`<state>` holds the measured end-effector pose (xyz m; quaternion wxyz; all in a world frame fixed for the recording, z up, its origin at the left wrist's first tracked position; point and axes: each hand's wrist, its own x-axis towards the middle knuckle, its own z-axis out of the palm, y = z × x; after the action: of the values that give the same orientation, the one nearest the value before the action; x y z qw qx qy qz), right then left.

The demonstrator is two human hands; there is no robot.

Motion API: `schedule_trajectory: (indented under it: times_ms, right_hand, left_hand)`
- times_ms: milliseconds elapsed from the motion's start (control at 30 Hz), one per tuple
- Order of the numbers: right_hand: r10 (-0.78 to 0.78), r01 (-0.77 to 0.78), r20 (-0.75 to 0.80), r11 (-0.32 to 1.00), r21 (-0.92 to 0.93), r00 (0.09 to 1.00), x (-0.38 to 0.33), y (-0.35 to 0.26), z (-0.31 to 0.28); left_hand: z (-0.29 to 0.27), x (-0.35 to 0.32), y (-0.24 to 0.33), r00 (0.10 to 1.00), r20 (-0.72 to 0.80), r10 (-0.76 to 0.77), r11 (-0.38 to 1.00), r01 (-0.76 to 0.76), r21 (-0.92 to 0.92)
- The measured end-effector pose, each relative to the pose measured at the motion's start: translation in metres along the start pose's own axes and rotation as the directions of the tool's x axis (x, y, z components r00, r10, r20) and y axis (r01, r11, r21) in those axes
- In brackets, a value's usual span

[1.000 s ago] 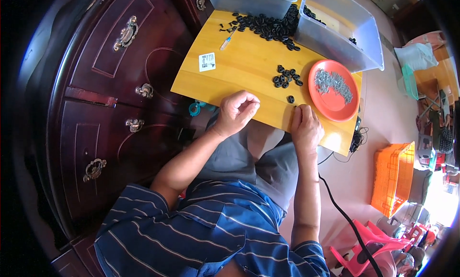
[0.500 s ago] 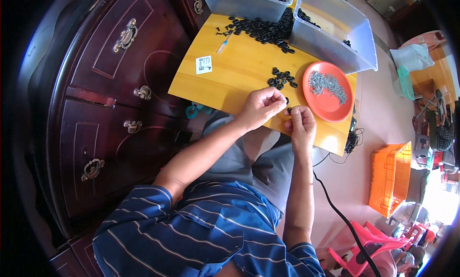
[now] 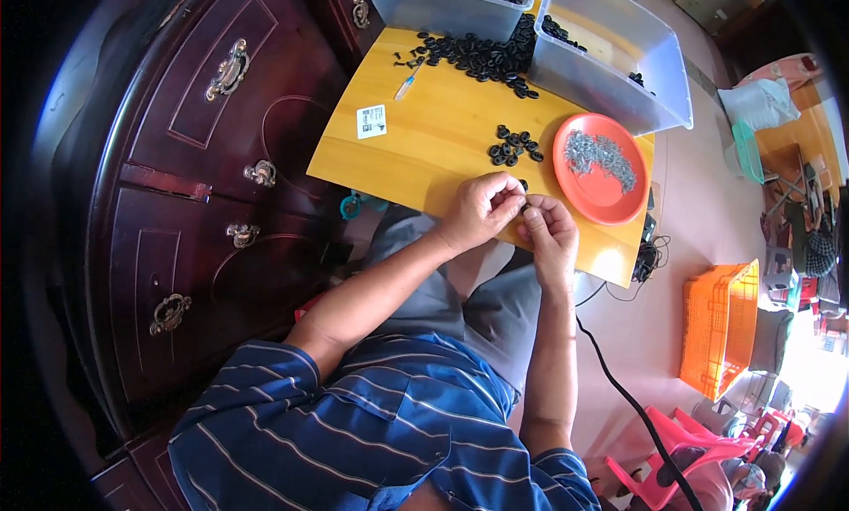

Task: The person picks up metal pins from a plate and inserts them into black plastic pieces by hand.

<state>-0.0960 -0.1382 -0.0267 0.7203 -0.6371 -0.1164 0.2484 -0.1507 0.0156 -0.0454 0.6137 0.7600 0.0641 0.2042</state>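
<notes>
My left hand (image 3: 484, 210) and my right hand (image 3: 552, 235) meet at the front edge of the yellow table, both with fingers pinched. A small black piece (image 3: 526, 207) shows between the fingertips, gripped by my right hand. Whatever my left fingers pinch is too small to make out. Just beyond the fingertips lies another black piece (image 3: 523, 184). A small group of black ring-like pieces (image 3: 513, 146) rests on the table past my hands. To their right, a red-orange plate (image 3: 587, 208) holds many tiny silver metal bits (image 3: 601, 157).
A heap of black pieces (image 3: 486, 58) spreads at the table's far side, before two clear plastic bins (image 3: 442, 14) (image 3: 619, 86). A blue-tipped pen-like tool (image 3: 405, 88) and a white printed card (image 3: 371, 122) lie left. Dark drawers (image 3: 203, 201) stand left; an orange crate (image 3: 718, 330) sits right.
My right hand has moved slightly up and left, bringing its black piece against my left fingertips. The whole view has shifted a little.
</notes>
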Motion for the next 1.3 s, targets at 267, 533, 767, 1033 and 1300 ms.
schedule_trajectory:
  times_ms: [267,533,767,1033,1300]
  right_hand:
    - [-0.015,0.015,-0.01,1.0,0.019,1.0,-0.001,0.002,0.001]
    - [-0.015,0.018,-0.046,0.997,0.07,0.999,-0.003,-0.001,0.001]
    - [-0.043,0.045,-0.026,0.998,0.048,0.999,-0.001,0.008,-0.005]
    - [-0.043,0.043,-0.039,0.999,-0.004,0.998,-0.004,0.002,0.001]
    - [-0.109,0.109,-0.025,0.994,0.005,0.994,-0.001,0.01,0.002]
  left_hand:
    - [0.0,-0.002,0.006,0.998,-0.032,0.049,0.999,-0.049,-0.001]
    - [-0.003,-0.005,0.002,1.0,-0.011,0.019,0.998,-0.019,-0.059]
    - [-0.004,-0.006,0.002,1.0,0.0,0.012,0.995,-0.012,-0.098]
    - [-0.005,-0.005,0.001,1.0,0.003,0.004,0.995,-0.003,-0.097]
    - [-0.005,-0.003,0.004,0.999,-0.036,0.009,0.988,-0.015,-0.157]
